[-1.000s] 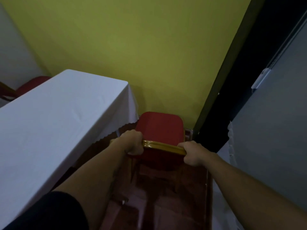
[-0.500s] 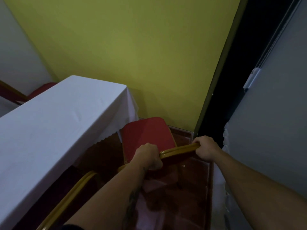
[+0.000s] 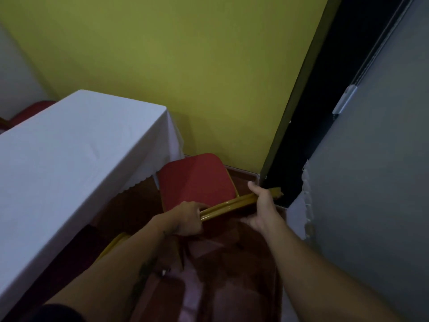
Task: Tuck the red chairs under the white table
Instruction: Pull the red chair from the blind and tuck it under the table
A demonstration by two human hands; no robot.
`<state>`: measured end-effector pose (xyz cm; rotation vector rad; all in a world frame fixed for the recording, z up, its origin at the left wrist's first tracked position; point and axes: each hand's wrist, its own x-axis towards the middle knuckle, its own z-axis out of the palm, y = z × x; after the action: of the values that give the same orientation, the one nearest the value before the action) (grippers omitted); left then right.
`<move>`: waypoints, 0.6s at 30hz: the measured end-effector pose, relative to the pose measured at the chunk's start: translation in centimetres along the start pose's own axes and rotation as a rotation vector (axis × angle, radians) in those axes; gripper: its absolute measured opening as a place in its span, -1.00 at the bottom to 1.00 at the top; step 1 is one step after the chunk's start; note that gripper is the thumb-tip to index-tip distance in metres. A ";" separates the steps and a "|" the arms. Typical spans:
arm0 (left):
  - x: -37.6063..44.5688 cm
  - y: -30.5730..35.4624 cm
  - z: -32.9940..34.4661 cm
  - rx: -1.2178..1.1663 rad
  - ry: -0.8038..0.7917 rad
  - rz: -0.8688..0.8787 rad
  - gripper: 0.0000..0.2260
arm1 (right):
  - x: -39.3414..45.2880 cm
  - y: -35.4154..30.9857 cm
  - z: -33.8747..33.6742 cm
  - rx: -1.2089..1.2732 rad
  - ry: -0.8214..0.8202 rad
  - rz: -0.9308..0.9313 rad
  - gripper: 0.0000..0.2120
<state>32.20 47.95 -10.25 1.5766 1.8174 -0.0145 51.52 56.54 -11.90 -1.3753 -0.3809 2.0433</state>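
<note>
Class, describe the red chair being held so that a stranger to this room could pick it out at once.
Start at the yellow wall, then drop to the corner of the white table in front of it. Just right of that corner stands the red chair. Unlike the other red chair beyond the table, both hands grip its gold top rail.

I see a dim room. A yellow-green wall (image 3: 185, 66) fills the far side. To its left a pale wall (image 3: 14, 77) meets it at a corner. To its right a black gap (image 3: 325, 101) runs down like a doorway, and a grey panel (image 3: 383, 182) stands along the right with a small white latch (image 3: 346, 102) on its edge. A white scalloped cloth (image 3: 301, 210) hangs by the panel's foot. The floor (image 3: 232, 287) is glossy dark red tile.
</note>
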 end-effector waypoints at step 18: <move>-2.4 2.0 -0.2 -0.014 0.092 -0.034 -0.72 | -0.5 -1.6 3.2 -0.267 0.130 -0.197 -0.91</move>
<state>33.88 46.44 -8.00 1.5592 1.9115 0.0560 49.24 57.77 -9.35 -1.5515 -0.7233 1.7801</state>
